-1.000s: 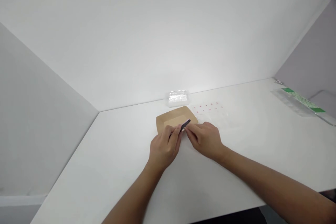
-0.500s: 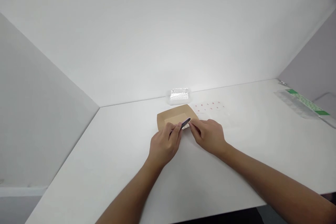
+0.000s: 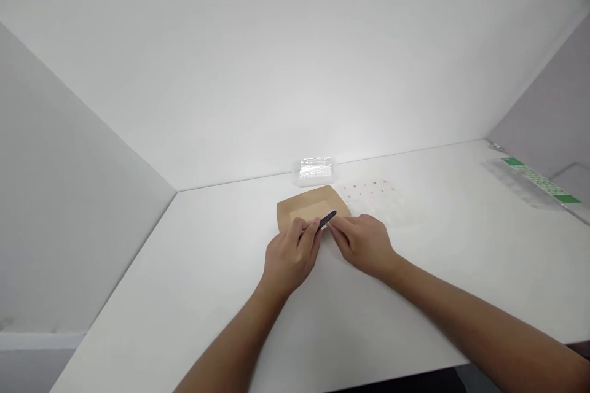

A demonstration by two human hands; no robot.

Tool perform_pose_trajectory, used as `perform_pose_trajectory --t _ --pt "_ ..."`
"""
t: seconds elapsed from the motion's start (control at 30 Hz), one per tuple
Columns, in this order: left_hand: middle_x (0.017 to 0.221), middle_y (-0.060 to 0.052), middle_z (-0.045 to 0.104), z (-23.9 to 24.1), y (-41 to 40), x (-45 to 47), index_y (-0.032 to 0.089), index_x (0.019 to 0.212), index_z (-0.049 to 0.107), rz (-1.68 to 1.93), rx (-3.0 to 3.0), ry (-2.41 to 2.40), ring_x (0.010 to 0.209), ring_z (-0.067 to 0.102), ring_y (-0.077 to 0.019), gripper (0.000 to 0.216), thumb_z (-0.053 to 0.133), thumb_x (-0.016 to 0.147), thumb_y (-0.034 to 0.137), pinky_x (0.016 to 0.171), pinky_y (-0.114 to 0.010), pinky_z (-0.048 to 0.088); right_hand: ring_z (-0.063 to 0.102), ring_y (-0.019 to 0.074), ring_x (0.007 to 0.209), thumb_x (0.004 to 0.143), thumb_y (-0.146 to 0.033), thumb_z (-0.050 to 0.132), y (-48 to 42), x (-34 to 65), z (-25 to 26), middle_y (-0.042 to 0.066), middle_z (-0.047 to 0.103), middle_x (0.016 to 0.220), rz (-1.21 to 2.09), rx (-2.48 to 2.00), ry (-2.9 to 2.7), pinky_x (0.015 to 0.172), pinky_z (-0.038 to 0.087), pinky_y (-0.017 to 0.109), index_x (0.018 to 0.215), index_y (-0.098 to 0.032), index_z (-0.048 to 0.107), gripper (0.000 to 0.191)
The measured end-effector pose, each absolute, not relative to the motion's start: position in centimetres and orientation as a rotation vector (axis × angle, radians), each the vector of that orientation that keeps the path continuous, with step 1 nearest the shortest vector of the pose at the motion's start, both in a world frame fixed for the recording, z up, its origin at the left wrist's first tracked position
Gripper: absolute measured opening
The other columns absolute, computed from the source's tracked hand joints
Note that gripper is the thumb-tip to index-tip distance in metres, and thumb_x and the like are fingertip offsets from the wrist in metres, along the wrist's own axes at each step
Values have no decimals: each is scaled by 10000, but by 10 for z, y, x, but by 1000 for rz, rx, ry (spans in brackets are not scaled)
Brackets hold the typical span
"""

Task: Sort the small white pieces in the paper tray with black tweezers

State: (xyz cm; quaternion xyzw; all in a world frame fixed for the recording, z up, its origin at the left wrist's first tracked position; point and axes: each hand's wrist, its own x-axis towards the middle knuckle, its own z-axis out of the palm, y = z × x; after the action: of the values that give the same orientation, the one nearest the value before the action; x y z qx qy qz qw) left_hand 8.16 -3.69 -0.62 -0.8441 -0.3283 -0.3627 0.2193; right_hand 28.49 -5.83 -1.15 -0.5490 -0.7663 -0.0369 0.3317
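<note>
Gripping the slim dark object (image 3: 329, 218) between bent fingers, the left hand (image 3: 288, 256) extends it toward the right hand (image 3: 364, 242), whose fingertips pinch together beside it, any hold unclear; handling appears midway, release outstanding, the brown tray (image 3: 306, 200) just beyond both hands

Red characters (image 3: 371, 193) in 2 rows on the translucent sheet (image 3: 387, 204) are illegibly small.
</note>
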Motion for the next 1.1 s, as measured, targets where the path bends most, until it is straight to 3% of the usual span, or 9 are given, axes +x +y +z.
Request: perform_pose_trajectory --t 0.8,1.1 --pt "849 3 692 -6 -35 82 210 1313 595 -977 -2337 -921 589 574 -87 347 649 971 208 501 -236 387 371 105 503 1050 -302 426 -59 281 -13 -38 562 575 -24 -1438 -2001 560 205 271 748 -206 532 334" --pt "854 5 678 -6 -30 78 208 1255 635 -910 -2300 -1024 560 527 -85 287 643 969 226 499 -240 361 458 116 593 1028 -292 478 -43 297 -19 -13 571 671 -42 -1418 -1810 566 289 265 753 -205 546 297"
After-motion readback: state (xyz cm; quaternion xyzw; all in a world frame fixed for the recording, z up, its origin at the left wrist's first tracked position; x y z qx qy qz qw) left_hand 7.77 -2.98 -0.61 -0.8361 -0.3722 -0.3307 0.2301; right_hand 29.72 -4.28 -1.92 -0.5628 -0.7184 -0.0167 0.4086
